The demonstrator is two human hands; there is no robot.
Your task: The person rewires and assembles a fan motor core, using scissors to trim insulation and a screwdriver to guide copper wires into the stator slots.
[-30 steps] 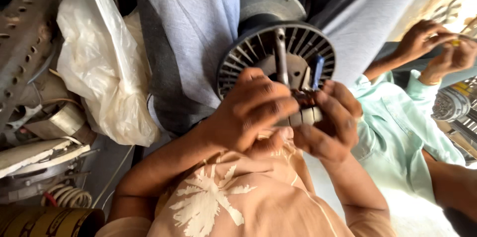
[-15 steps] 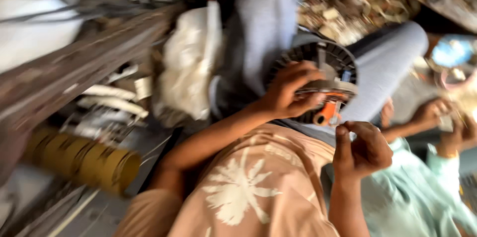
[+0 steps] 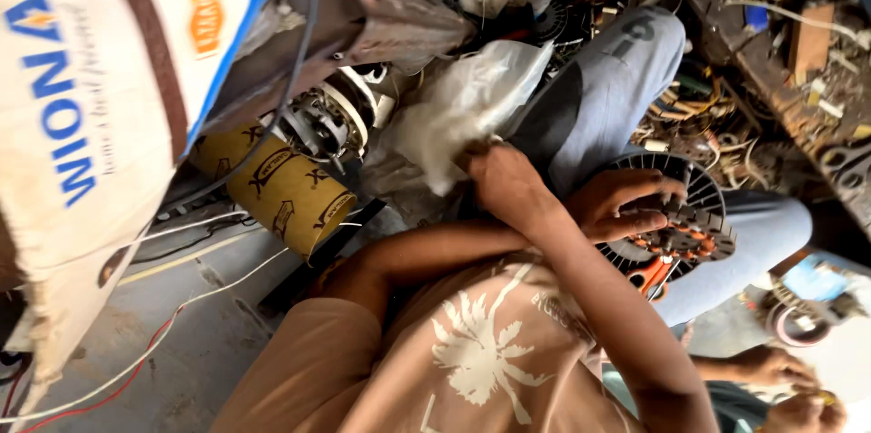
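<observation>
Round finned stator (image 3: 682, 215) sits on my lap, against my grey trouser leg (image 3: 608, 97). Left hand (image 3: 621, 201) spread open, fingers resting on its windings. Right hand (image 3: 504, 181) pinching the white plastic bag (image 3: 458, 106).

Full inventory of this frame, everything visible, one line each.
Round finned metal motor stator: one, dark grey with copper windings, on the person's lap.
Orange-handled tool: one, under the stator's lower edge.
Clear plastic bag: one, whitish, left of the knee.
Brown cardboard tube: one, printed, on the floor at left.
White sack: one, upper left.
Red and white wires: several, on the grey floor.
Co-worker's hands: two, bottom right.
Left hand: resting on the stator.
Right hand: touching the plastic bag.
</observation>
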